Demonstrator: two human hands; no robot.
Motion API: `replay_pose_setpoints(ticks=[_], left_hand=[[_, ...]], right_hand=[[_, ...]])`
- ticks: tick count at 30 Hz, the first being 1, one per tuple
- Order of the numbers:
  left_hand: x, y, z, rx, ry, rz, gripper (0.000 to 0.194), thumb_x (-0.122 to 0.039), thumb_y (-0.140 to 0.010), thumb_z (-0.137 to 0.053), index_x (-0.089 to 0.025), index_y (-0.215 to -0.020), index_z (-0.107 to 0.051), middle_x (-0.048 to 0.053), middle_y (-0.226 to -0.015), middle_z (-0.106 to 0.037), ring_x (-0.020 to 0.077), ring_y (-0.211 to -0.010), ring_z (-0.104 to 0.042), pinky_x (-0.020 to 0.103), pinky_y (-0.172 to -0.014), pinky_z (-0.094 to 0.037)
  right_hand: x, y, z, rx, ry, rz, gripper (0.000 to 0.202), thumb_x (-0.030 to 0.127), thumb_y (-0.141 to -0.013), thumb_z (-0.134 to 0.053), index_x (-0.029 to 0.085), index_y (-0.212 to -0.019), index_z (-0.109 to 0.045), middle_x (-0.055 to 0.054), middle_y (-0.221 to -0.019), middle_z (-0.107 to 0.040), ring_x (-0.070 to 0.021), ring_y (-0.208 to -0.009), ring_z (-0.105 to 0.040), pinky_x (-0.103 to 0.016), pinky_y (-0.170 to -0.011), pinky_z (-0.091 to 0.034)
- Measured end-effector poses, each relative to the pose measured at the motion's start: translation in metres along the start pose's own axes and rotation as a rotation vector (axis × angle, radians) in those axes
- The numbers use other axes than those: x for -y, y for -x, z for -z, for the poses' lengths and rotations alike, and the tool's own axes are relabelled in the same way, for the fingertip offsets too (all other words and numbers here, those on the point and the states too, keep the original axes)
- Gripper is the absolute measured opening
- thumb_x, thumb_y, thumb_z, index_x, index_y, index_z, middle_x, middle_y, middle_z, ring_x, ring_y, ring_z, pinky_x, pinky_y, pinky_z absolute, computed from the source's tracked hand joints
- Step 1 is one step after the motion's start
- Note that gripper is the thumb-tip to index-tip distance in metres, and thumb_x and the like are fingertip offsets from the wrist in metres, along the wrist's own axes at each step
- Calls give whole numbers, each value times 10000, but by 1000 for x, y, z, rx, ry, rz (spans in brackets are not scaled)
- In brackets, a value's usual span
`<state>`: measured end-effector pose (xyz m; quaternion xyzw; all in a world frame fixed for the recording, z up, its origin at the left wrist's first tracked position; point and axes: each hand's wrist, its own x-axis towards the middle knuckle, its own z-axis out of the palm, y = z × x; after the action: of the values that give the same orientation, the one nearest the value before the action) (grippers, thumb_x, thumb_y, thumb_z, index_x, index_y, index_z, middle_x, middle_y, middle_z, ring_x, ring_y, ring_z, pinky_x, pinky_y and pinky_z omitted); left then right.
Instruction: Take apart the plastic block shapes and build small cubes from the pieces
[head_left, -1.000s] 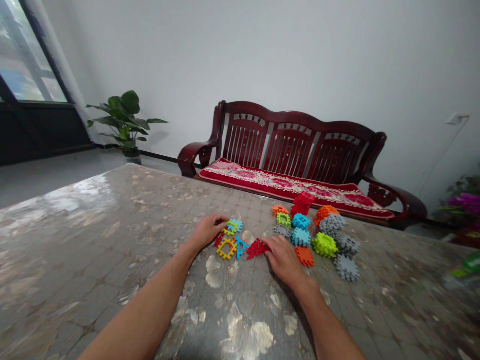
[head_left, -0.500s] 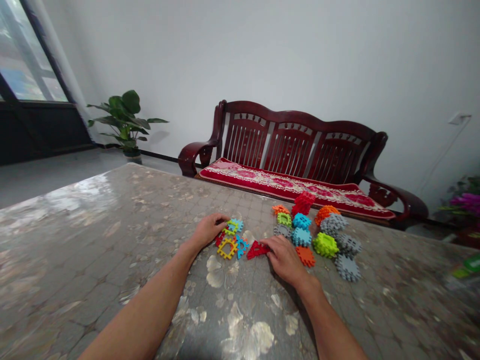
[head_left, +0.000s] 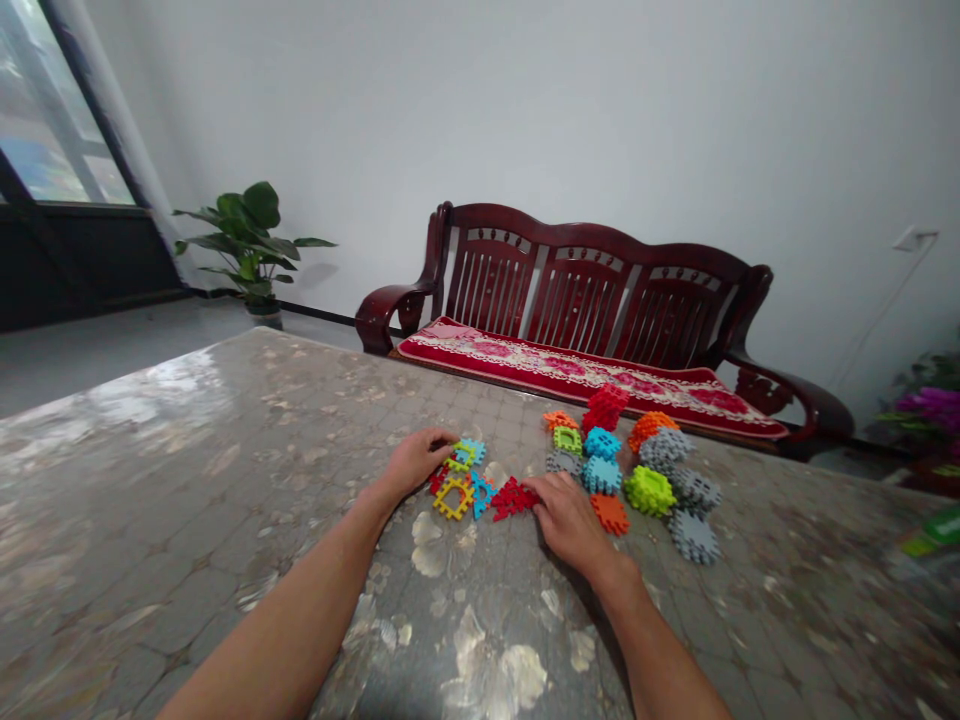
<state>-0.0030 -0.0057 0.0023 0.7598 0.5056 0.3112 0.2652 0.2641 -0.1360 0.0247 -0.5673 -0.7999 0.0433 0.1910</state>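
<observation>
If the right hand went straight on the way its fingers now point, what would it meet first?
The red pieces at the right hand's fingertips; just beyond them, probably the blue piece, though depth is hard to judge here.

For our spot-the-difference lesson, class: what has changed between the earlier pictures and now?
The red pieces at the right hand changed slightly: their outline looks more jagged than half a second ago and reaches a little further left. No new grasp or release shows. The left hand, the yellow frame and the lime stack stayed as they were.
</observation>
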Motion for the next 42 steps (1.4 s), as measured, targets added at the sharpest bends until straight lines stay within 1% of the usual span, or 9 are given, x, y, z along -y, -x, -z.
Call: replay_pose_setpoints(ticks=[5, 9, 16, 24, 28, 32, 36, 39, 42], left_hand=[[-3, 1, 1, 3, 18, 8, 287, -335, -807, -565, -213, -986, -753, 46, -984, -772, 229, -901, -697, 335, -845, -533], [-6, 1, 2, 9, 22, -3, 290, -334, -805, -557, -205, -975, -754, 50, -985, -770, 228, -892, -697, 339, -852, -531], [4, -2, -2, 18, 32, -9, 325, -348, -809, -546, -186, -1017, -737, 64, -1002, -765, 228, -919, -696, 338, -848, -531], [5, -2, -1, 0, 2, 0, 323, -365, -803, -561, -202, -1015, -742, 65, -1029, -764, 239, -932, -694, 359, -870, -526], [1, -1, 0, -12, 1, -7, 303, -363, -791, -564, -219, -984, -747, 55, -1008, -772, 236, -918, -694, 357, -865, -528], [1, -1, 0, -3, 8, -7, 314, -377, -787, -556, -221, -980, -749, 52, -993, -775, 234, -909, -692, 353, -860, -530], [3, -2, -1, -1, 18, -13, 326, -380, -797, -553, -210, -994, -748, 61, -998, -772, 237, -907, -694, 358, -865, -525], [4, -3, -1, 0, 16, -12, 319, -371, -796, -552, -215, -994, -749, 55, -991, -773, 239, -905, -697, 355, -855, -527], [5, -3, -1, 6, 19, -7, 319, -374, -791, -556, -217, -988, -751, 52, -988, -774, 241, -909, -699, 349, -843, -535]], right_hand=[[6, -3, 0, 14, -75, -33, 365, 151, -863, -578, 236, -1215, -628, -55, -1134, -658, -220, -1074, -537, -360, -948, -424], [11, -3, -2, -2, -29, -11, 377, 177, -897, -574, 230, -1269, -591, -66, -1153, -652, -220, -1074, -530, -353, -943, -429], [16, -1, -3, 13, 134, 23, 319, 120, -924, -490, 226, -1192, -627, -66, -1026, -637, -227, -989, -512, -329, -868, -433], [17, 1, -8, -32, 215, 16, 479, 26, -889, -407, 255, -1267, -593, -83, -1018, -617, -240, -974, -496, -333, -859, -434], [15, 4, -5, -85, 188, 3, 512, 32, -873, -421, 262, -1307, -566, -86, -1007, -614, -251, -991, -495, -348, -873, -436], [1, 9, 6, -191, 153, -63, 501, 54, -885, -399, 240, -1321, -561, -96, -1017, -613, -252, -978, -499, -377, -874, -437], [-21, 15, 21, -291, 157, -169, 418, 98, -923, -381, 193, -1271, -592, -109, -1036, -619, -258, -987, -497, -398, -895, -426], [-29, 20, 23, -282, 231, -238, 391, 97, -926, -380, 170, -1232, -612, -121, -1023, -613, -266, -979, -494, -401, -895, -417], [-26, 25, 14, -246, 316, -306, 407, 72, -910, -393, 183, -1233, -615, -128, -1022, -604, -274, -968, -498, -402, -873, -405]])
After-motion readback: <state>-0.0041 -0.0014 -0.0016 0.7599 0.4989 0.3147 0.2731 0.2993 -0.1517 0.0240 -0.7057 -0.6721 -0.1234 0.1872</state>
